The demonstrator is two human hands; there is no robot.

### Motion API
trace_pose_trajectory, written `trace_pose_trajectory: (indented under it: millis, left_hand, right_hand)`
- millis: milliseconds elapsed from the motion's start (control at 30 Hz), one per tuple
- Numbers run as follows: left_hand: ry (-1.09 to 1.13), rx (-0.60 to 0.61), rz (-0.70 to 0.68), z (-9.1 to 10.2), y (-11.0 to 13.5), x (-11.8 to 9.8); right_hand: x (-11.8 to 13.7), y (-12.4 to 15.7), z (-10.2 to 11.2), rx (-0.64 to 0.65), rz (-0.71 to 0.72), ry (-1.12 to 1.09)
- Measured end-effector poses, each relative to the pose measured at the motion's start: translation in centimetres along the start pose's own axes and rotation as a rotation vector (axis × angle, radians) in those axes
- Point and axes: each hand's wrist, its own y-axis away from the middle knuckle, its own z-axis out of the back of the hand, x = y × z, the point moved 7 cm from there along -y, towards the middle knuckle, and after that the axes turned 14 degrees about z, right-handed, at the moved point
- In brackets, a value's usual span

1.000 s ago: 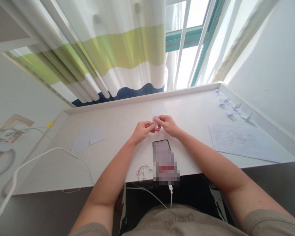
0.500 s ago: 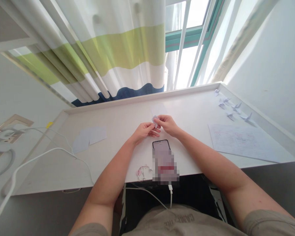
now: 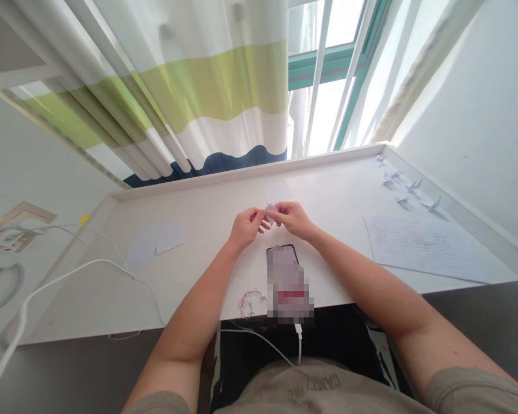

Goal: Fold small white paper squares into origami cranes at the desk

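Note:
Between my two hands, a little above the white desk, is a small folded piece of white paper (image 3: 270,214). My left hand (image 3: 247,227) pinches its left edge between thumb and fingers. From the right, my right hand (image 3: 292,218) grips the same piece with thumb and forefinger. My fingers hide parts of the folds. Just beyond my hands a flat white paper sheet (image 3: 278,191) lies on the desk. Below them rests a phone (image 3: 287,282), its screen mostly blurred out, with a white charging cable (image 3: 300,336) at its near end.
Several folded paper cranes (image 3: 408,187) stand at the back right, behind a lined sheet with writing (image 3: 423,250). Loose white paper pieces (image 3: 170,237) lie on the left. A white cable (image 3: 82,264) crosses the left side. A beaded strap (image 3: 249,303) lies beside the phone.
My left hand has shifted slightly up, and its fingers have drawn in to the folded paper. The paper has turned a little in my fingers. My right hand has barely moved.

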Motion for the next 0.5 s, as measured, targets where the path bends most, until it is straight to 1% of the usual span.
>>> trace_pose_trajectory:
  millis: [100,300,500]
  left_hand:
    - [-0.009,-0.014,0.01,0.18,0.08,-0.19]
    - [0.089,-0.039,0.09,0.49,0.11,-0.19]
    - [0.08,0.001,0.111,0.38,0.02,-0.02]
  right_hand:
    - [0.06,-0.02,-0.05,-0.003,0.002,-0.015]
    - [-0.23,-0.1,0.2,-0.028,0.006,0.003]
    - [-0.45,-0.13,0.19,-0.023,0.028,0.002]
